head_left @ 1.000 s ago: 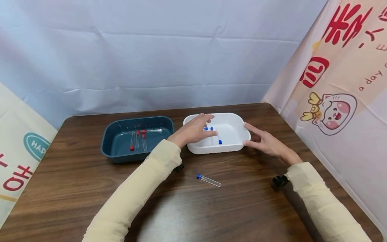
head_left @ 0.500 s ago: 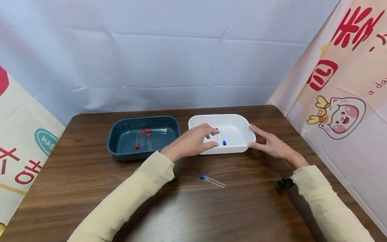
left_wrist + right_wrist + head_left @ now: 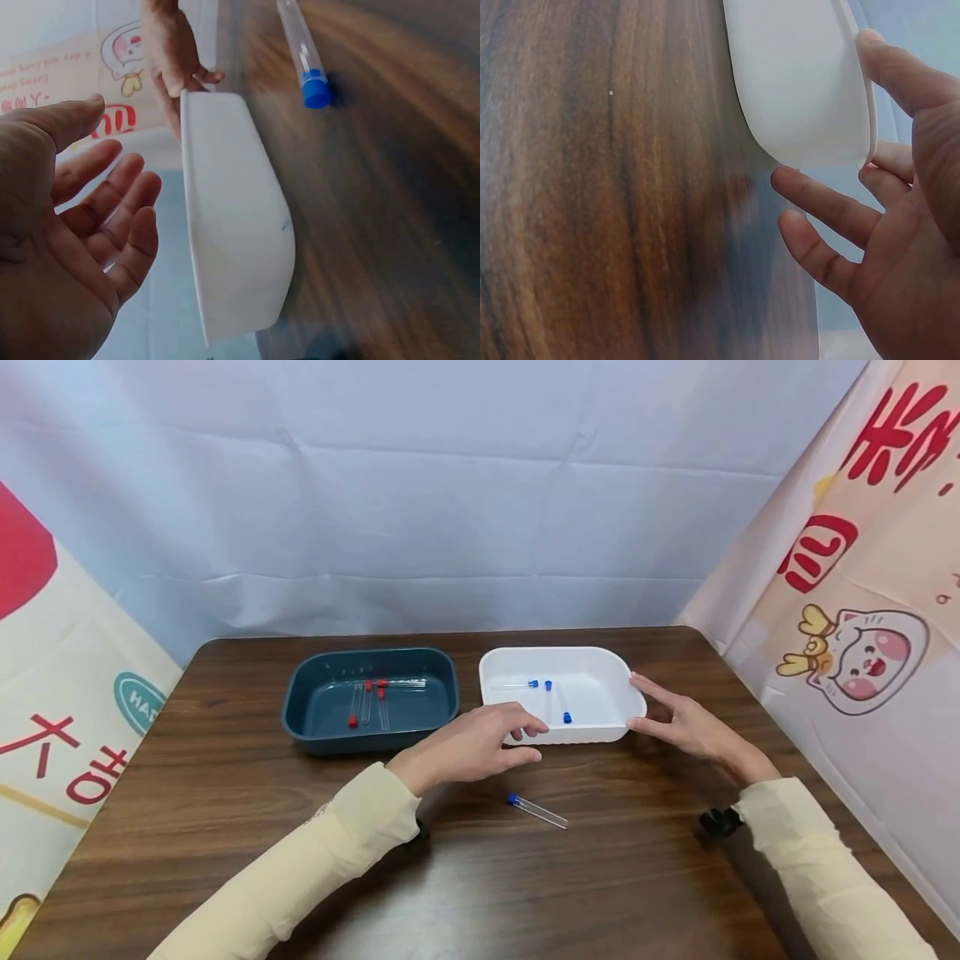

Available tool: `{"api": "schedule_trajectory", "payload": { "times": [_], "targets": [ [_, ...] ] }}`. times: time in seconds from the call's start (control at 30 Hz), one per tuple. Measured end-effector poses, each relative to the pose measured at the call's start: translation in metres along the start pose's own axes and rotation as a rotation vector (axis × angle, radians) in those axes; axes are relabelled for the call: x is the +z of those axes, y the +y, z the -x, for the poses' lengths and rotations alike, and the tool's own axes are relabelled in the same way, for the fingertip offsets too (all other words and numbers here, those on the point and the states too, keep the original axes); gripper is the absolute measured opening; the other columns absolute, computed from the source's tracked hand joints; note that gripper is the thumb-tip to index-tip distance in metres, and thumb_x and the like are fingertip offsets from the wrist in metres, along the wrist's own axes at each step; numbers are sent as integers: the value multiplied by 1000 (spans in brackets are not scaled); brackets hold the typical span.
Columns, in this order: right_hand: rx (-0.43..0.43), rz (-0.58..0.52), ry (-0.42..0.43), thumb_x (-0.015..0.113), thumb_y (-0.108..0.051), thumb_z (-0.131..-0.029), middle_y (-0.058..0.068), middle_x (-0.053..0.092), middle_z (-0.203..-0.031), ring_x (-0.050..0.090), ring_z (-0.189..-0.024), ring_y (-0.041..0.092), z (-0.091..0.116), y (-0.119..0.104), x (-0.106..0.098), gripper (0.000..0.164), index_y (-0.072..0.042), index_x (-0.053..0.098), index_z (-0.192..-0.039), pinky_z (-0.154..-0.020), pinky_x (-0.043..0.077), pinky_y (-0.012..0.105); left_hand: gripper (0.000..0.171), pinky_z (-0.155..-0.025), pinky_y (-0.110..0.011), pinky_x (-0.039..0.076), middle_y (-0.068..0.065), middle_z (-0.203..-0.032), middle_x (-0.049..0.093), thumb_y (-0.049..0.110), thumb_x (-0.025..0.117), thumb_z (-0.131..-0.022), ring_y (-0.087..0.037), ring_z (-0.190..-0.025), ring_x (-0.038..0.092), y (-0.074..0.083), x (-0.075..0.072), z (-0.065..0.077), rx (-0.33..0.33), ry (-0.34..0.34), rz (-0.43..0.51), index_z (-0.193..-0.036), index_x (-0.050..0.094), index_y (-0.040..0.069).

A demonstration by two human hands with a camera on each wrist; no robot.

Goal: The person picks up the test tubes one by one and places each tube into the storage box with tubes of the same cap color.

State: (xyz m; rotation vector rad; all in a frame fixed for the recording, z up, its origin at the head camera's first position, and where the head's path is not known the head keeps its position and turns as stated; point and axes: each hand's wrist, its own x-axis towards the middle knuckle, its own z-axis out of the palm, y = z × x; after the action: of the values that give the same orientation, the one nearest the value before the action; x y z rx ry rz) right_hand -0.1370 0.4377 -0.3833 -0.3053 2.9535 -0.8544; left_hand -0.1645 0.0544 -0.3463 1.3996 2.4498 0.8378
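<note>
My left hand (image 3: 474, 745), holding nothing, hovers in front of the white basin (image 3: 600, 697), its fingers loosely bent and thumb apart. In the left wrist view, the palm stands beside the basin's wall (image 3: 232, 217) without gripping it. At the basin's right end is my right hand (image 3: 686, 727), with thumb and forefinger spread and their tips at the rim. Inside the basin lie three clear test tubes with blue caps, one being the tube (image 3: 548, 702) in the middle. Another blue-capped test tube (image 3: 538, 812) lies on the table nearer me.
Left of the white basin stands a dark teal basin (image 3: 300, 706) with several red-capped test tubes (image 3: 383, 708) in it. Both basins sit toward the back of the brown wooden table (image 3: 225, 810). A pale cloth (image 3: 450, 510) hangs behind, and printed cloths flank the sides.
My left hand has drawn back from over the white basin toward me, uncovering the tubes inside. My right hand stays at the basin's right end. The head view has shifted slightly left.
</note>
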Motion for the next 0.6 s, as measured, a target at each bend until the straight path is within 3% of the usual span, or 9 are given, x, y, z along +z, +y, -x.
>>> {"api": "schedule_trajectory", "payload": {
  "times": [0.13,0.3,0.6],
  "targets": [
    [-9,-2,6,71,-33,-100,19,25,-168,36,-144,47,0,0,1,80,-10,29,-164,-105,40,66,40,-86,-23,52,1,-121,68,32,72,-99,-14,-105,63,0,4,8,-1,-16,-4,-136,69,15],
    [-6,9,3,71,-33,-100,20,26,-167,34,-145,51,-2,0,3,80,-9,29,-164,-106,37,69,40,-93,-25,50,3,-125,68,32,73,-99,-14,-107,62,-4,9,16,-15,-47,2,-135,70,16],
    [2,6,0,72,-33,-99,22,26,-167,34,-145,51,-2,-1,2,81,-9,29,-164,-106,37,69,37,-95,-26,51,4,-120,69,31,74,-98,-9,-104,61,-9,25,22,-50,-95,-51,-132,71,16]
  ]
}}
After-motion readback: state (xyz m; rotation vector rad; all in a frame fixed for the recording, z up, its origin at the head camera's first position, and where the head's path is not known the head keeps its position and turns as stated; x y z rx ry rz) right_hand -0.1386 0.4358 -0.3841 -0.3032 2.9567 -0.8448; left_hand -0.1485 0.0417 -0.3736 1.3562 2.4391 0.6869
